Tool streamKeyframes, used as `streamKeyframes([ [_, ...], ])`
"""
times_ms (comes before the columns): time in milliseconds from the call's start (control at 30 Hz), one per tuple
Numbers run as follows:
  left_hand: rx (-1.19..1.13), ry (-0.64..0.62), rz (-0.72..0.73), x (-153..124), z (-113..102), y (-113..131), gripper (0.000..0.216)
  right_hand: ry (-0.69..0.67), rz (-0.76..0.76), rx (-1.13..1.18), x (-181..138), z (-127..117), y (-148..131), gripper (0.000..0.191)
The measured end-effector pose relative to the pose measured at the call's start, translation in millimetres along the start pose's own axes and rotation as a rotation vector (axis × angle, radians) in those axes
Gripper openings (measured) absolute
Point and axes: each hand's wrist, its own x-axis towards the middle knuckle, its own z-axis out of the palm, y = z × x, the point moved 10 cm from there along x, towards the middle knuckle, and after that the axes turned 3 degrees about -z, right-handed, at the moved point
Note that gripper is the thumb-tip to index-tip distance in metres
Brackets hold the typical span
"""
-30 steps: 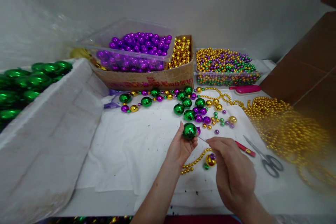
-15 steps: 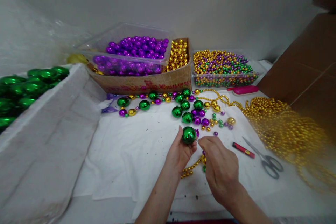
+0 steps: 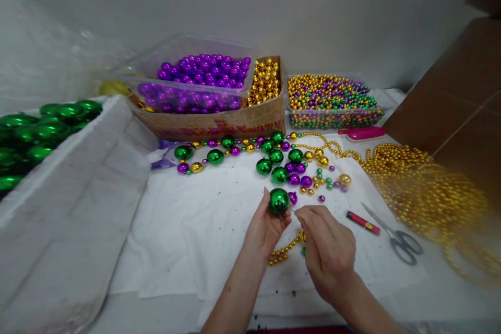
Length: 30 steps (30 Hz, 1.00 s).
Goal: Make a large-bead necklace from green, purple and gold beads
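I see the left hand [image 3: 267,229] gripping one green ball [image 3: 279,200] over the cloth [image 3: 188,240], the right hand [image 3: 331,245] pinching perhaps one needle [image 3: 293,211]. Two tubs [image 3: 332,111] hold purple balls [image 3: 207,73] and mixed beads [image 3: 332,93]; one carton [image 3: 235,126], gold balls [image 3: 266,81].

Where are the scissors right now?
In the head view, the grey-handled scissors lie right of the right hand, between the slim red tool and the gold bead strands.

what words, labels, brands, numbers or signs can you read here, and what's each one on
No text can be quoted; nothing here is legible.
Brown cardboard box: red printing along its front side, too blurred to read.
Slim red stick-shaped object: small yellow patch near one end, too small to tell whether it bears any lettering.
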Motion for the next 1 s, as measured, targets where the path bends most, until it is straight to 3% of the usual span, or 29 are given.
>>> streamKeyframes([
  [200,-0.037,-0.043,0.003,-3.0,3.4,-1.6,0.036,-0.02,0.022,-0.04,-2.1,13.4,4.5,0.027],
  [367,-0.05,-0.101,0.065,-10.6,12.1,8.3,0.036,-0.073,0.205,0.015,-9.9,30.4,30.3,0.026],
  [467,0.007,-0.031,0.196,-16.2,5.8,29.7,0.03,-0.105,0.358,0.217,-11.5,35.3,48.4,0.022],
  [600,0.158,0.042,0.424,-32.4,1.4,72.3,0.022,-0.307,0.464,0.328,-8.6,39.7,61.9,0.023],
  [700,0.308,-0.002,0.655,-57.9,19.7,103.6,0.022,-0.345,0.392,0.215,7.3,26.2,59.1,0.027],
  [800,0.427,-0.069,0.829,-84.4,49.3,115.0,0.021,-0.312,0.297,0.228,27.5,22.5,42.7,0.025],
  [900,0.433,-0.129,0.875,-96.8,71.4,110.1,0.022,-0.363,0.278,0.362,35.5,42.3,27.6,0.019],
  [1000,0.364,-0.129,0.816,-97.1,74.1,110.1,0.02,-0.415,0.442,0.603,25.9,65.8,34.6,0.015],
])
